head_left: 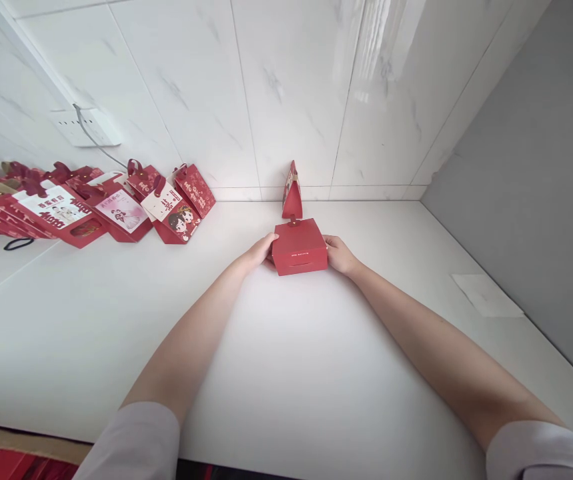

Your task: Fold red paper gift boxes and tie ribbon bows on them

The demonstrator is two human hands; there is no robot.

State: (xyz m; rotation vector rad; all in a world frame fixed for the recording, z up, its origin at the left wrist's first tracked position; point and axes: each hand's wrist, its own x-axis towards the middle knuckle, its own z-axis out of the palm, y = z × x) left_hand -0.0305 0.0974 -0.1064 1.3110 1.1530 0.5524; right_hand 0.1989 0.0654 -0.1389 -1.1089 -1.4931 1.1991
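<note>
At the white table, both hands grip a red box, its underside hidden.

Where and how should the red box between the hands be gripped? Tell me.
Likely best by its two opposite sides, coming from left and right at once: the red box has a broad flat top with little to pinch, and the left hand and right hand hold it at those sides.
</note>
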